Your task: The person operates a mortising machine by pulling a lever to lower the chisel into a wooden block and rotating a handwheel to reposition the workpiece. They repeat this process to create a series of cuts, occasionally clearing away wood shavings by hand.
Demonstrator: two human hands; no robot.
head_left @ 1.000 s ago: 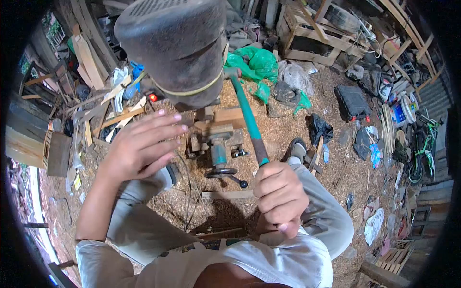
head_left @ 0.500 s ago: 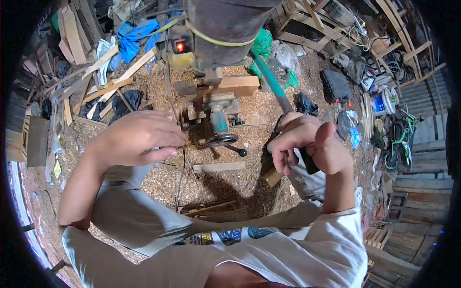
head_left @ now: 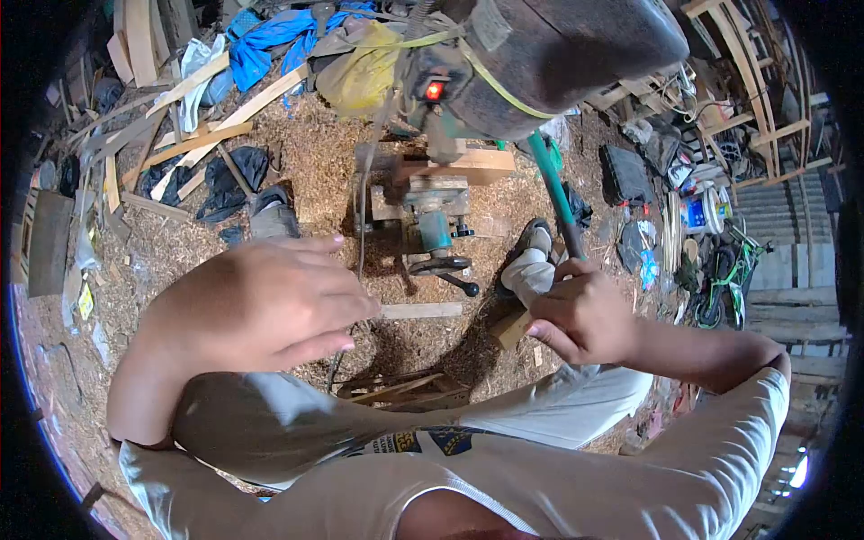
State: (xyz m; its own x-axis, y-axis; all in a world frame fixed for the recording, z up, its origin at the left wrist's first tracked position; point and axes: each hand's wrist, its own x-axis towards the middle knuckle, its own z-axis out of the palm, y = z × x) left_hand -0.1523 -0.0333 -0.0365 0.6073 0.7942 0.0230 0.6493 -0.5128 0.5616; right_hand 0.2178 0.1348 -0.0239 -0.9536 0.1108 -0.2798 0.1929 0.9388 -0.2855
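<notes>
My right hand (head_left: 583, 313) is closed around the lower end of a green lever (head_left: 556, 193). My left hand (head_left: 261, 304) hovers palm down with its fingers extended, holding nothing, left of a handwheel (head_left: 439, 265) with a black-knobbed crank. Above that wheel is a teal clamp (head_left: 435, 230). A wooden block (head_left: 477, 167) lies behind the clamp, beneath a large dark machine body (head_left: 558, 63) with a yellow band. A red light (head_left: 435, 90) glows on the machine. One short wood piece (head_left: 510, 330) shows just left of my right hand.
Wood shavings cover the ground. A thin wood strip (head_left: 421, 310) lies in front of the handwheel, and a cable (head_left: 363, 193) runs down beside the clamp. Planks (head_left: 236, 124) and black plastic (head_left: 236, 184) are at left; a black case (head_left: 625, 175) and green bicycle (head_left: 738, 274) at right.
The machine's dark body and the lever show farther right in view. My right hand has closed around the lever's end, its elbow out to the side. My left hand appears lower and larger.
</notes>
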